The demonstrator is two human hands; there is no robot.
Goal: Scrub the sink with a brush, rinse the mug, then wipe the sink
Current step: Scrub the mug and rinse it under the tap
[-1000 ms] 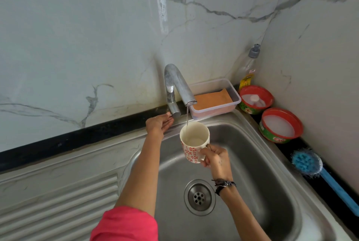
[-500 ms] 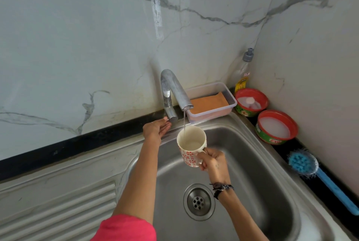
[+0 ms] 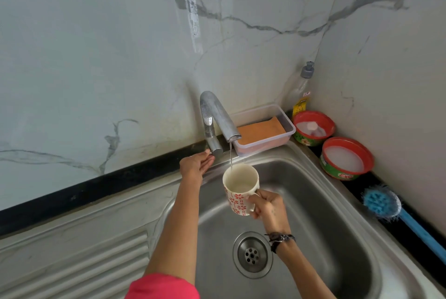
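i see the mug (image 3: 240, 189), white w/ red flower print, held upright over the sink (image 3: 325, 238) basin, just under the tap (image 3: 218, 117) spout. a thin stream of water (image 3: 231, 156) runs from the spout into the mug, which has some water in the bottom. my right hand (image 3: 268, 205) grips the mug by its handle, fingers curled round it; a dark band sits on that wrist. my left hand (image 3: 196, 164) is up at the base of the tap, fingers straight and together, tips touching the tap's lever, holding nothing. pink sleeve shows at the bottom edge. the drain (image 3: 252, 254) is below the mug, nr the front of the basin. behind the sink's right corner a clear tub (image 3: 265, 130) holds an orange cloth (image 3: 261, 131). right of that, a soap bottle (image 3: 300, 91) in the wall corner, then two red-rimmed pots (image 3: 346, 158) along the black ledge, and a blue brush (image 3: 382, 203) lying bristles up w/ its handle toward me.
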